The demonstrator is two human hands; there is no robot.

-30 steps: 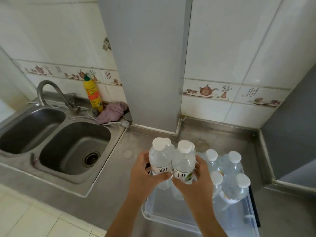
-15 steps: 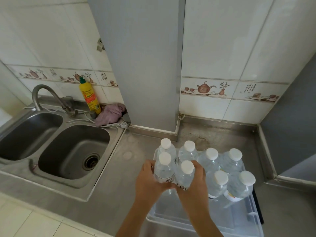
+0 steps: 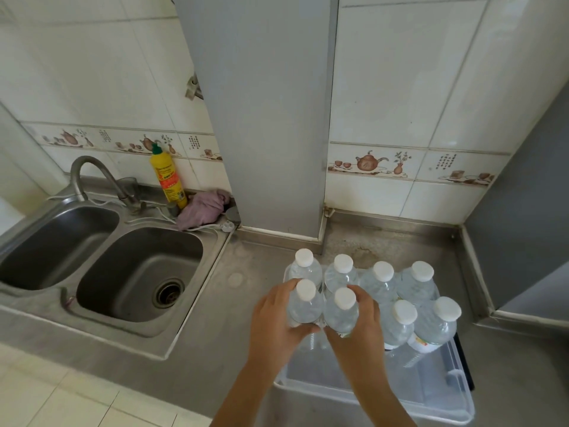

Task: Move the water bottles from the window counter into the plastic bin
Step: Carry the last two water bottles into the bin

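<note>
I am setting two bottles (image 3: 323, 306) into the bin (image 3: 431, 405), left hand (image 3: 277, 325) and right hand (image 3: 360, 331) gripping one each, seemingly seated beside six others; next I should let go.

We see a white tiled wall (image 3: 415, 72) with a teapot border (image 3: 409, 163), split by a grey pillar (image 3: 268, 112). A steel desk (image 3: 234, 306) holds a double sink (image 3: 101, 257) with a curved tap (image 3: 92, 177). Behind it stand a yellow bottle (image 3: 167, 177) and a pink cloth (image 3: 204, 208). Pale floor tiles (image 3: 61, 396) lie below.
</note>
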